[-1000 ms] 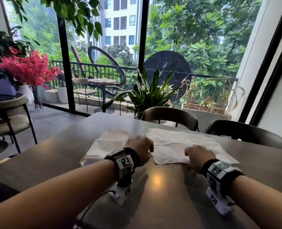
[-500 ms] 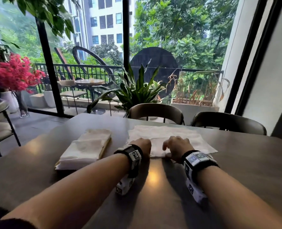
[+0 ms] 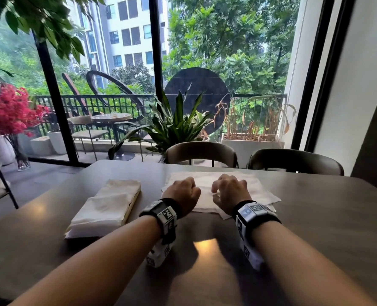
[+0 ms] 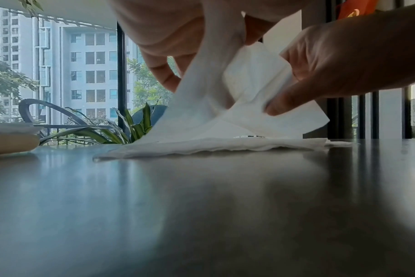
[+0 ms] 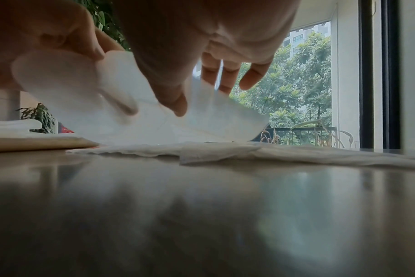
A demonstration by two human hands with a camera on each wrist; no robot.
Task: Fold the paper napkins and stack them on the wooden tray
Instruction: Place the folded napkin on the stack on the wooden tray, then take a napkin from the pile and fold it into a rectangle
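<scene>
A pile of unfolded white paper napkins [image 3: 258,188] lies flat on the dark table, straight ahead. My left hand [image 3: 188,192] and right hand [image 3: 221,191] hover side by side over its near half, fingers curled. In the left wrist view both hands pinch the top napkin [image 4: 201,108] and hold its near edge raised off the pile [image 4: 225,148]. The right wrist view shows the same raised sheet [image 5: 154,123] under my right thumb. To the left, the wooden tray [image 3: 132,204] holds a stack of folded napkins [image 3: 108,204].
Two brown chairs [image 3: 201,154] stand at the table's far side, before a glass wall. The table edge [image 3: 57,188] runs diagonally on the left, just beyond the tray. Bare tabletop [image 3: 329,217] stretches to the right.
Both hands came together from the napkin's near corners and moved forward over the pile, lifting the top sheet's near edge. The head view has shifted a little.
</scene>
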